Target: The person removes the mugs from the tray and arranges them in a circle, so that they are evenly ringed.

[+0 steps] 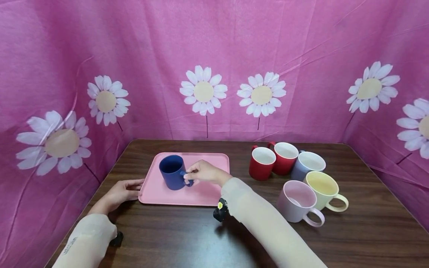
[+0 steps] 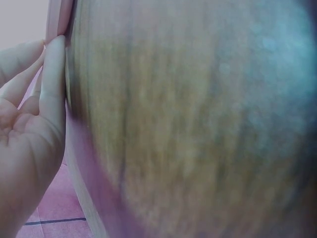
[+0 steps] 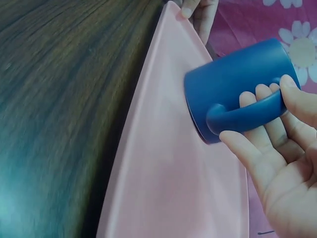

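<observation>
A dark blue mug (image 1: 172,173) stands over the left half of a pink tray (image 1: 204,197), its handle turned to the right. In the right wrist view, the mug's base (image 3: 195,116) is at the tray's surface; whether it fully touches I cannot tell. My right hand (image 1: 202,172) grips the mug's handle, thumb near the handle's top and fingers curled behind it. At the tray's left edge, my left hand (image 1: 120,192) pinches the rim near the front corner, thumb on the rim in the right wrist view.
Right of the tray, two red mugs (image 1: 262,163), a light blue mug (image 1: 299,171), a yellow mug (image 1: 321,190) and a pale pink mug (image 1: 296,203) cluster on the brown wooden table (image 1: 174,234). A pink flowered cloth (image 1: 228,44) hangs behind and at the sides.
</observation>
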`<state>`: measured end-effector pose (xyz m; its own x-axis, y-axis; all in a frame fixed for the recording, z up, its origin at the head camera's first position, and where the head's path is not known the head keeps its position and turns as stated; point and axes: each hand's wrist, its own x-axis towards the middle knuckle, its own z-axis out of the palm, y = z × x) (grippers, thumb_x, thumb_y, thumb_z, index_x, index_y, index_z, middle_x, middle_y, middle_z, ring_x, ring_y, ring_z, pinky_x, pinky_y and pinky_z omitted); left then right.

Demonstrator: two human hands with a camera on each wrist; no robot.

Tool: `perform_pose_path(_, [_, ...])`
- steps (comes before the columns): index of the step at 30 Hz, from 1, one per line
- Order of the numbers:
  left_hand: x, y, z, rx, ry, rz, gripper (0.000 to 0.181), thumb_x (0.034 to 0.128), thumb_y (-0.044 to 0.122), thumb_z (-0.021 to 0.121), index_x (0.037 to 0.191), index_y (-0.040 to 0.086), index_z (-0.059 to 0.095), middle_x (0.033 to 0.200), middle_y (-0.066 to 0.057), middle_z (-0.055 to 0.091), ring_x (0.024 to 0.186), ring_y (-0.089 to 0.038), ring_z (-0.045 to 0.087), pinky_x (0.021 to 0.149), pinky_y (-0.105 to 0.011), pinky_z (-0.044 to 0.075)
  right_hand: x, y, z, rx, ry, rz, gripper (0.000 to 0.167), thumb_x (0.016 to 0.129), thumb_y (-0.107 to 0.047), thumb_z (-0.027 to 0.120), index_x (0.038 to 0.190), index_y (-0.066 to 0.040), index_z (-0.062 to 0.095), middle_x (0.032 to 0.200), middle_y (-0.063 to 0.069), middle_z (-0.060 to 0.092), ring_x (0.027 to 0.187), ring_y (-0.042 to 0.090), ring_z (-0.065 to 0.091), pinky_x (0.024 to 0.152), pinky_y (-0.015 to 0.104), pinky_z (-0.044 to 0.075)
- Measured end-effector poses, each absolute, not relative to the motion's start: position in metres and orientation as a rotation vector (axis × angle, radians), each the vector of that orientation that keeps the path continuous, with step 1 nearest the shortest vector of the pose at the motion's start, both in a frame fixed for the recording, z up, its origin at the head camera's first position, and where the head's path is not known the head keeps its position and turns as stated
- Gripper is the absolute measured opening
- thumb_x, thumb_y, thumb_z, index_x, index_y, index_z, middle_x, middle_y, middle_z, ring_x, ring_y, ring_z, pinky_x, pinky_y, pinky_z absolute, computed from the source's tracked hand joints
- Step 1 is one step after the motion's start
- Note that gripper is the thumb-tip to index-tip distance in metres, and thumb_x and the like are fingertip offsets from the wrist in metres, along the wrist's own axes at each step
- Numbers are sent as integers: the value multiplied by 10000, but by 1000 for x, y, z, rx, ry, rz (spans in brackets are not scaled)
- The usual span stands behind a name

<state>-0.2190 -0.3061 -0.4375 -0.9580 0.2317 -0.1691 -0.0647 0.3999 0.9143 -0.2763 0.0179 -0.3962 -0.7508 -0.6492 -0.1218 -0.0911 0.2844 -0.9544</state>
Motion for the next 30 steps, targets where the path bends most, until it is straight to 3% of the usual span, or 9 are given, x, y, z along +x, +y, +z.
perform_pose_path(16, [-219,-308,-438,149,2364,1602,601,850,-20,667,1350,-177,373,1221,-332,544,925,-55,603,764,-257,528,-253,56,-376,-750,2061,-1387,160,912,-32,626,994,92,683,845,117,702,783,167,672,770,381,545])
perform_pose_path(27, [-219,-308,-439,169,2348,1624,612,840,-35,671,1347,-187,364,1211,-331,550,923,-36,600,762,-253,527,-221,94,-379,-833,2161,-1398,144,917,-80,633,933,44,704,787,54,684,778,141,612,788,294,526])
perform_pose_path(30, [-219,-308,-439,166,2347,1625,609,842,-38,668,1346,-190,361,1196,-321,565,915,-36,602,759,-252,529,-210,106,-380,-831,2168,-1430,151,915,-71,632,954,60,697,807,69,690,787,156,626,785,326,538])
